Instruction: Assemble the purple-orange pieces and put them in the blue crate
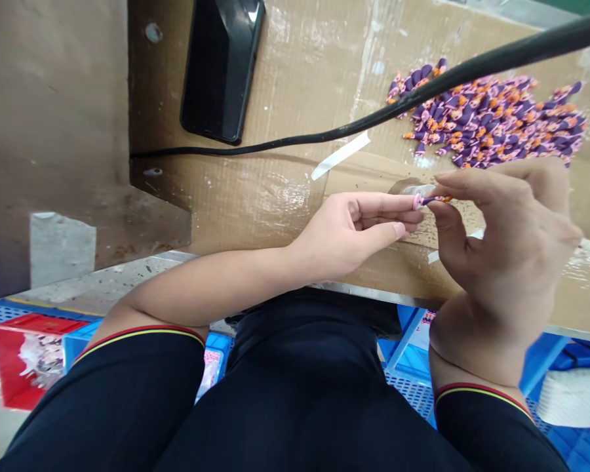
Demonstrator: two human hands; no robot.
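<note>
My left hand [354,229] and my right hand [501,223] meet over a cardboard-covered table top [275,203]. Between their fingertips is a small pink, purple and orange piece [430,200]. My left fingers pinch its pink end, while my right thumb and forefinger pinch its orange end. A scrap of clear film [417,190] seems to lie at the pink end, though the fingers partly hide it. Beyond my right hand lies a loose heap of similar purple and orange pieces [486,121], its near edge close to my knuckles.
A black phone [221,69] lies face up at the far left of the cardboard. A black cable [413,98] crosses above the heap. Strips of white tape [340,156] mark the cardboard. Below the metal table edge [373,292] stand a red box [29,360] and blue crates [403,347].
</note>
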